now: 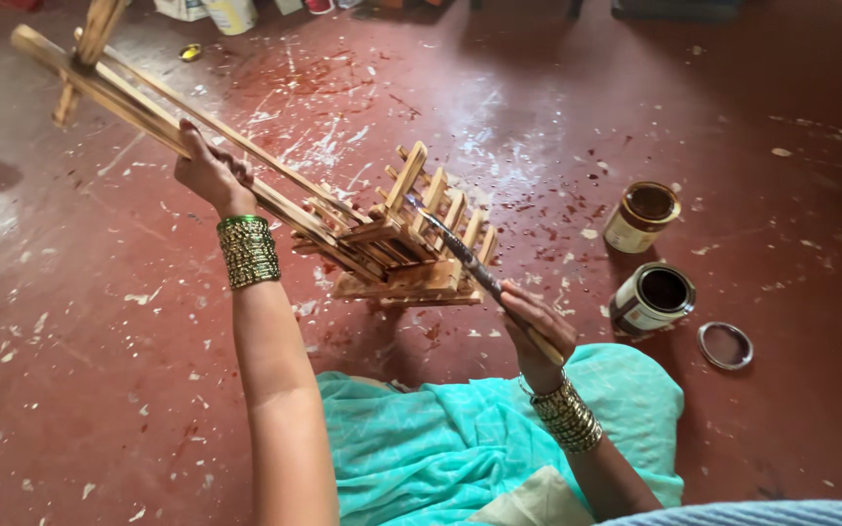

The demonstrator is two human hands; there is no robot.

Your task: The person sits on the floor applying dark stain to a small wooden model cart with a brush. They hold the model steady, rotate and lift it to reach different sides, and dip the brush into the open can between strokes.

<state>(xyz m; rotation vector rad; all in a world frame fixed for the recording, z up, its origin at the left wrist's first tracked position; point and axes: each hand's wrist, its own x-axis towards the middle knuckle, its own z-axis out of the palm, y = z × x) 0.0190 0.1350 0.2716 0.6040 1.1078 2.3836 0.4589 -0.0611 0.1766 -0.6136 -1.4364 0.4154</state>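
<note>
A wooden slatted rack (397,244) with long bamboo-like poles (129,102) rests tilted on the red floor before me. My left hand (209,173) grips the long poles high up, arm stretched out, green bangles on the wrist. My right hand (536,326) holds a paintbrush (460,255) by its handle. The brush's dark tip touches the rack's upper slats. Gold bangles circle the right wrist. Turquoise cloth covers my lap below.
Two open tins of dark liquid stand to the right, one (641,215) farther and one (655,297) nearer, with a round lid (725,345) beside them. The red floor (99,370) is speckled with pale paint spots. Containers (231,14) sit along the top edge.
</note>
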